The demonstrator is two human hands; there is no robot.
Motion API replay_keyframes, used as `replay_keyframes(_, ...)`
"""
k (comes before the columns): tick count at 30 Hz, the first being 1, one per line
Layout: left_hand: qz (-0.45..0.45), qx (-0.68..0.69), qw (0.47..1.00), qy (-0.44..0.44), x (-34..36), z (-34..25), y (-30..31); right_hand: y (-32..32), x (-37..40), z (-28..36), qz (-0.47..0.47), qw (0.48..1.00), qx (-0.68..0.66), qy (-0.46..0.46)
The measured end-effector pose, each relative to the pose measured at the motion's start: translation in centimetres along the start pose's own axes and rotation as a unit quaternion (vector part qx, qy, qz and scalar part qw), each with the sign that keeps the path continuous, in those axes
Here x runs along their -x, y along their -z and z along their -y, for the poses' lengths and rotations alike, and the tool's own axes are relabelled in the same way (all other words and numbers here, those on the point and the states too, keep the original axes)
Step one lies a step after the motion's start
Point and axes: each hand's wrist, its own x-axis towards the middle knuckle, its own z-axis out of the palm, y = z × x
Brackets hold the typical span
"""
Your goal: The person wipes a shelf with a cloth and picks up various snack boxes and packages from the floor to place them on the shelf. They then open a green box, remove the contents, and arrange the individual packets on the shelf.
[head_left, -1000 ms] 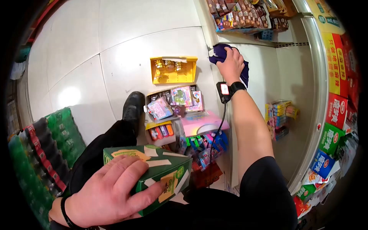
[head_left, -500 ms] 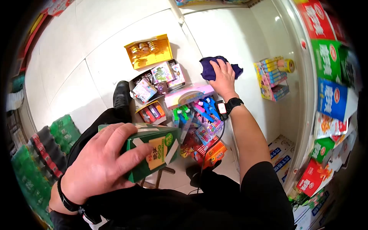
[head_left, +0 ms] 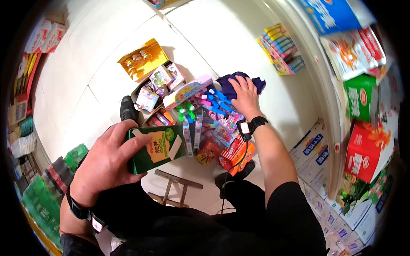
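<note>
My left hand [head_left: 112,158] grips a dark green box [head_left: 137,164] with a yellow-orange label, its thumb across the front face. The box is held up above the floor, tilted toward me. My right hand [head_left: 245,94] presses down on a crumpled dark purple cloth [head_left: 225,85], fingers spread over it. Beneath the cloth is a white shelf surface [head_left: 205,32]. Left of this hand stands a pink box [head_left: 188,92], beside blue, pink and green toy-like pieces [head_left: 220,102].
A yellow box [head_left: 145,57] and small packets stand on the floor. An orange packet [head_left: 242,158] lies near my shoe. A wooden stool [head_left: 178,178] is below the green box. A colourful display pack [head_left: 282,49] stands on the shelf. Packaged goods [head_left: 363,145] line the right.
The view has turned, shifting the surroundings. My right hand has slid the cloth nearer to me along the white surface. My left hand still holds the green box, now lower.
</note>
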Motion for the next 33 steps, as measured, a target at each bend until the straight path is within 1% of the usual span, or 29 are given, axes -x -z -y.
replay_keyframes(6, 0.033, -0.001, 0.999, -0.005, 0.0, -1.2, -0.9, 0.6, 6.7, -1.4, -0.004, 0.998, -0.011, -0.063)
replay_keyframes(9, 0.032, 0.0, 0.999, -0.007, 0.7, -1.0, -1.6, 1.0, 10.7, -2.3, -0.004, 0.996, -0.007, -0.092)
replay_keyframes(12, 0.005, -0.013, 1.0, 0.01, 0.7, -1.2, -2.0, 1.3, 15.0, -3.6, 0.006, 0.992, -0.004, -0.126)
replay_keyframes(15, -0.018, -0.021, 1.0, 0.008, 1.3, -1.2, -2.7, 1.6, 19.8, -4.9, 0.002, 0.986, -0.012, -0.168)
replay_keyframes(17, -0.015, -0.024, 1.0, 0.0, 1.0, -1.3, -3.0, 1.4, 22.9, -5.8, 0.001, 0.979, -0.001, -0.202)
replay_keyframes(21, -0.016, -0.023, 1.0, -0.006, 1.1, -1.9, -3.4, 1.4, 27.8, -7.1, -0.001, 0.97, 0.009, -0.241)
replay_keyframes(24, -0.01, -0.025, 1.0, 0.002, 1.0, -1.9, -3.3, 1.1, 30.2, -7.1, -0.019, 0.954, 0.018, -0.3)
replay_keyframes(27, -0.007, -0.029, 1.0, 0.011, 1.1, -1.9, -3.2, 0.6, 32.3, -8.1, -0.015, 0.944, 0.064, -0.322)
replay_keyframes(28, -0.011, -0.035, 0.999, 0.016, 1.5, -2.1, -3.2, 0.7, 33.2, -8.2, -0.038, 0.949, 0.111, -0.294)
replay_keyframes(29, -0.009, -0.041, 0.999, 0.024, 1.5, -2.1, -3.2, 0.8, 33.5, -8.3, -0.036, 0.949, 0.111, -0.294)
replay_keyframes(31, -0.011, -0.039, 0.999, 0.013, 1.7, -1.8, -3.3, 1.0, 33.7, -8.4, 0.005, 0.948, 0.146, -0.284)
replay_keyframes(32, -0.013, -0.039, 0.999, 0.001, 1.8, -1.7, -3.1, 1.0, 33.8, -8.5, 0.022, 0.945, 0.187, -0.269)
replay_keyframes(33, -0.013, -0.041, 0.999, 0.001, 2.0, -1.5, -3.0, 1.2, 33.9, -8.4, 0.021, 0.945, 0.185, -0.269)
